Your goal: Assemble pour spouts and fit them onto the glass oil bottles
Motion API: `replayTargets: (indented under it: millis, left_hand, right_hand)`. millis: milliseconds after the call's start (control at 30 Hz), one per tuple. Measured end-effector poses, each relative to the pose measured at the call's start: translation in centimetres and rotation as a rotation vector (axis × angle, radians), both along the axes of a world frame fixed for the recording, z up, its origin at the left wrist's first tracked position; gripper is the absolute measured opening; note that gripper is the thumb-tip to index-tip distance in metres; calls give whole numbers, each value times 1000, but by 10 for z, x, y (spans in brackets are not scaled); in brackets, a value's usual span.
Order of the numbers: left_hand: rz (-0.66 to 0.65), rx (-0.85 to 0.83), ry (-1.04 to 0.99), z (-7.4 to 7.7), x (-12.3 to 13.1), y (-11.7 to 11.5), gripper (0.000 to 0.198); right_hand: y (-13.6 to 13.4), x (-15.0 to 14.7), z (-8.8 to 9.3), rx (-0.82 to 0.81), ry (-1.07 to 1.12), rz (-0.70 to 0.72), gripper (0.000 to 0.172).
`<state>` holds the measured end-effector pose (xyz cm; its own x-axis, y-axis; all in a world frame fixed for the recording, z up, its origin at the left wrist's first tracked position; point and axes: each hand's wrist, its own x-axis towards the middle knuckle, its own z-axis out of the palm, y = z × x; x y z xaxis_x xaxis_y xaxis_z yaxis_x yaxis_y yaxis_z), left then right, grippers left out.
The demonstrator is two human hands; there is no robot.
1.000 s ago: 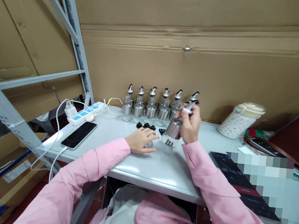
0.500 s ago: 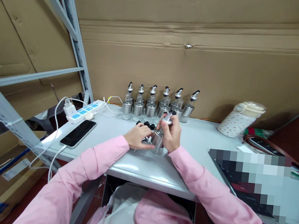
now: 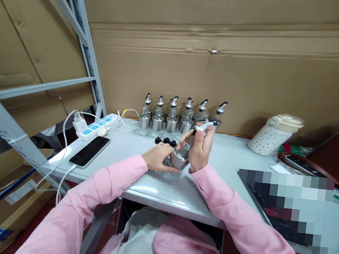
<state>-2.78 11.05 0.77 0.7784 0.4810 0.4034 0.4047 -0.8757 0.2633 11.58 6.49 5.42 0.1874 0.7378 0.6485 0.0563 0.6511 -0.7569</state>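
A glass oil bottle (image 3: 179,160) with a steel band leans to the right over the table's front part. Around its lower left side my left hand (image 3: 158,156) is closed, thumb across the front. My right hand (image 3: 202,148) grips its top, thumb and fingers pinching a silver pour spout (image 3: 206,126) with a black tip. The spout sits at the bottle's neck; fingers hide whether it is fully seated. Just beyond my left hand lie several black stoppers (image 3: 166,141), partly covered by it.
Several similar bottles (image 3: 171,124) stand in rows before the cardboard wall (image 3: 223,80), the back ones with spouts. A phone (image 3: 89,151) and power strip (image 3: 98,126) with cables lie left. On the right are a spotted flask (image 3: 270,135) and a dark, partly blurred item (image 3: 266,198).
The bottle has gone from nearly upright to tilted right. My right hand has risen slightly rightward, and the spout now points right. My left hand has closed in on the bottle's lower side.
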Motion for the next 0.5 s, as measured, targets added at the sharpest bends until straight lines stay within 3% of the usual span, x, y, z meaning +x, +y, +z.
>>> replayTargets:
  millis: [200,367,500]
  left_hand:
    - [-41,19,43,2,-1,0,48]
    - [-60,34,45,2,-1,0,48]
    - [-66,8,30,3,-2,0,48]
  right_hand:
    - [5,3,-8,96,-35,18,28]
    - [14,23,-22,265,-268,-116,32]
    - [15,33,-23,274,-365,-200,36]
